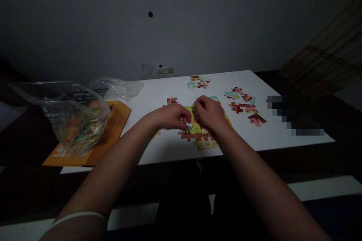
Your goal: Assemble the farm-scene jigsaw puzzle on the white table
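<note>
A partly joined jigsaw puzzle (205, 143) in yellow, green and brown lies on the white table, with a white fence pictured along its near edge. Both hands cover much of its middle. My left hand (174, 116) rests over its left side, fingers curled and thumb low against the pieces; whatever lies between them is too small to make out. Over the upper middle, my right hand (210, 112) is closed in a pinch, with a small greenish puzzle piece (194, 109) at its fingertips. A few reddish pieces (172, 100) lie just beyond my left hand.
Loose puzzle pieces (199, 82) lie at the back, and more pieces (241, 99) spread to the right. On the left, a clear plastic bag (82, 124) of pieces sits on an orange folder (120, 115). The white table (294, 131) meets a wall behind.
</note>
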{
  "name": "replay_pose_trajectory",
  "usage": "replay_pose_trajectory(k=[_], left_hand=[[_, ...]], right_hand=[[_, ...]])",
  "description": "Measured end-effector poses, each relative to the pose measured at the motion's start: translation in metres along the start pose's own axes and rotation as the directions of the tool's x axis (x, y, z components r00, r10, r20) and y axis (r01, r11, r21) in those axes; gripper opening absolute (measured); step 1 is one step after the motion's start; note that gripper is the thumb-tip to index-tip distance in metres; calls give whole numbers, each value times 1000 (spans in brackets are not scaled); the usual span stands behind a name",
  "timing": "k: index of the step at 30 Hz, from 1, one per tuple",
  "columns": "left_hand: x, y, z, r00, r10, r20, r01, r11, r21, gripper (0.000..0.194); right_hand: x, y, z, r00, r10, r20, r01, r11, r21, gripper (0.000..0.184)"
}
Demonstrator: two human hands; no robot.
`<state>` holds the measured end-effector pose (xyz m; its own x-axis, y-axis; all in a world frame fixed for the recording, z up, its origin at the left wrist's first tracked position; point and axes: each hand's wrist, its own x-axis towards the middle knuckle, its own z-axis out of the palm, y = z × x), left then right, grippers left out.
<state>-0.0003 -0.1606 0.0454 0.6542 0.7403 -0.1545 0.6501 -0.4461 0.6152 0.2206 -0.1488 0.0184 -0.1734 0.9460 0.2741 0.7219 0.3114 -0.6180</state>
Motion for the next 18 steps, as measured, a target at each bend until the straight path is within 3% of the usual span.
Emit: replay_pose_trajectory(k=[6, 18], left_hand=[[0, 1, -2, 1000, -5, -15, 5, 999, 33, 29], [3, -15, 0, 999, 19, -27, -22, 994, -110, 22]], right_hand=[[0, -1, 0, 1000, -6, 17, 6, 1000, 9, 24], [-1, -2, -1, 999, -15, 49, 15, 1000, 9, 21]])
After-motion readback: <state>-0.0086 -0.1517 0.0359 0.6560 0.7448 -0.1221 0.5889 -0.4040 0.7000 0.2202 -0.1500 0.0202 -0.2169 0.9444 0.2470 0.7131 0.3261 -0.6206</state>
